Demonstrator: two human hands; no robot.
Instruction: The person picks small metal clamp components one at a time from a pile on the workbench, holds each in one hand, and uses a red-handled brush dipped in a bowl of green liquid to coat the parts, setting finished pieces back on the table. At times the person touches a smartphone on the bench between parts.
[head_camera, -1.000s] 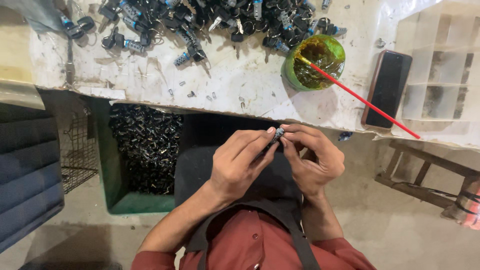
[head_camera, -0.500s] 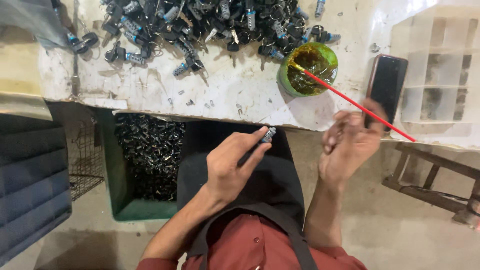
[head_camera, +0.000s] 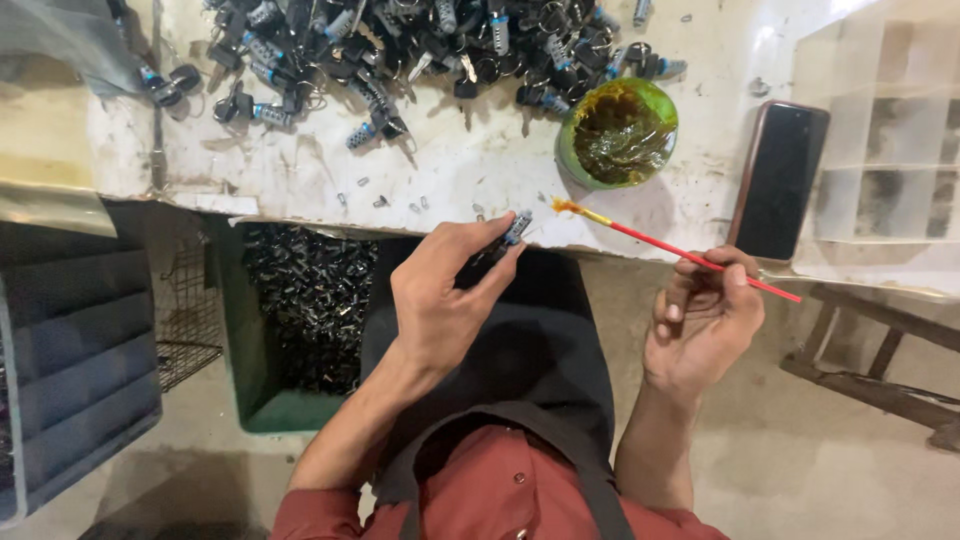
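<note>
A white, stained worktable (head_camera: 480, 170) spans the far part of the view. On its far side lies a heap of small dark metal lock cylinders (head_camera: 420, 40); at its right lie a translucent compartment box (head_camera: 890, 190) and, just left of it, a black flat phone (head_camera: 778, 180). Below the table's near edge at left stands a green plastic bin (head_camera: 262, 400) filled with dark metal parts. A green round bowl of amber grease (head_camera: 618, 132) sits on the table right of centre.

The left hand (head_camera: 440, 300) is closed around a small dark lock cylinder with a blue-grey tip (head_camera: 505, 238), held just over the table's near edge. Its long axis runs from near-left to far-right, tip pointing toward the bowl. The right hand (head_camera: 705, 325) pinches a thin red-handled brush (head_camera: 690, 255) near its rear end. The brush's axis slants from near-right to far-left, and its grease-laden tip lies just right of the cylinder's tip, slightly apart from it.

For a clean application, judged from this pose, the cylinder should be held steady while the bristles meet its tip lightly, so that grease coats only the exposed end.
</note>
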